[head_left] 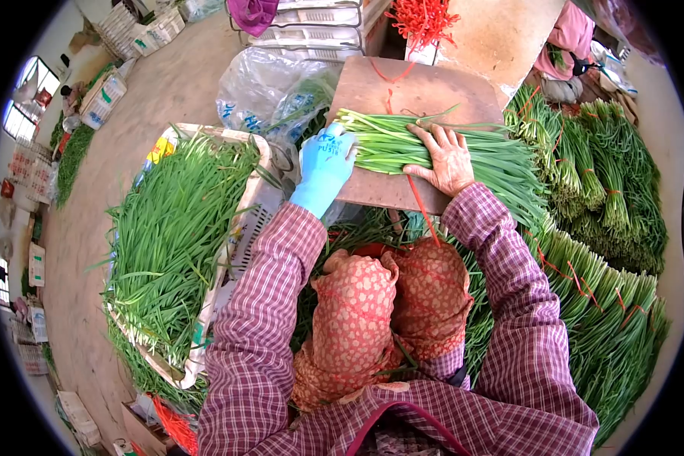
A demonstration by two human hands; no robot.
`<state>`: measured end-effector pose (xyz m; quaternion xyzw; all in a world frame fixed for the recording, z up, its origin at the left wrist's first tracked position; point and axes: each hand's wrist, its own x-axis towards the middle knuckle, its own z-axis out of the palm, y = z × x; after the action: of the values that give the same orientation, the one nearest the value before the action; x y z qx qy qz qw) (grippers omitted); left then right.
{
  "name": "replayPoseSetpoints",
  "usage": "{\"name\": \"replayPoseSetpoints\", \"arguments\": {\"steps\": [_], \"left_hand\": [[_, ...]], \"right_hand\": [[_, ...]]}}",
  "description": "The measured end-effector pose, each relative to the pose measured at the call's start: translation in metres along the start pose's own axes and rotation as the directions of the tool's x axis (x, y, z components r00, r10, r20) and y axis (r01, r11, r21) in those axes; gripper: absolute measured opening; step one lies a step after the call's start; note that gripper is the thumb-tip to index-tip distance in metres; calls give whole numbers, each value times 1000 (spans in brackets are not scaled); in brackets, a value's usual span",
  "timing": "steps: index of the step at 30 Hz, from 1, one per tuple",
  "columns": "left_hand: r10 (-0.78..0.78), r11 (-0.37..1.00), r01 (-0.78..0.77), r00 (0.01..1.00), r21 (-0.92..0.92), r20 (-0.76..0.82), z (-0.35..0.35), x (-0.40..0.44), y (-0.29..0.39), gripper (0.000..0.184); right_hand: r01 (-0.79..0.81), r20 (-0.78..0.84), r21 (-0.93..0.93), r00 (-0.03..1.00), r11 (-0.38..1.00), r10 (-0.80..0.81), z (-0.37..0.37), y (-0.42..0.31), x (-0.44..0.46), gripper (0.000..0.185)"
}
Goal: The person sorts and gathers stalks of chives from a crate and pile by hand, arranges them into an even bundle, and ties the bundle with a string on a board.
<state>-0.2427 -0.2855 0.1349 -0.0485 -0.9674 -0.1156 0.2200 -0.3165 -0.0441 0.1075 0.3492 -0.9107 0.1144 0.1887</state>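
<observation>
A bunch of long green stalks (391,143) lies across a brown board (365,87), its leafy end spreading over the right edge. My left hand (327,158), in a light blue glove, is at the pale end of the stalks, its fingers bent against them. My bare right hand (442,158) rests on top of the bunch with its fingers spread and thumb apart. A red tie (420,199) hangs over the board's front edge, and part of it shows behind the bunch; whether it passes under the stalks is hidden.
A white crate (262,156) of loose greens stands at the left. Tied bundles (593,167) are stacked at the right. Behind the board are red ties (424,23), a clear plastic bag (254,87) and a rack (304,30). Another person's pink clothing (570,38) shows top right.
</observation>
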Motion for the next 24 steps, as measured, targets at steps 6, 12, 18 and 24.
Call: {"name": "replayPoseSetpoints", "arguments": {"steps": [6, 12, 18, 24], "left_hand": [[-80, 994, 83, 996, 75, -44, -12, -8, -24, 7], [-171, 954, 227, 949, 196, -264, -102, -140, -81, 11], [-124, 955, 289, 577, -60, 808, -136, -310, -53, 28], [-274, 868, 335, 939, -367, 209, -106, -166, 3, 19]], "right_hand": [[-2, -22, 43, 1000, 999, 3, 0, -1, 0, 79], [2, -41, 31, 999, 1000, 0, 3, 1, 3, 78], [0, -33, 14, 999, 1000, 0, 6, 1, 3, 78], [-19, 0, -12, 1000, 1000, 19, 3, 2, 3, 78]]}}
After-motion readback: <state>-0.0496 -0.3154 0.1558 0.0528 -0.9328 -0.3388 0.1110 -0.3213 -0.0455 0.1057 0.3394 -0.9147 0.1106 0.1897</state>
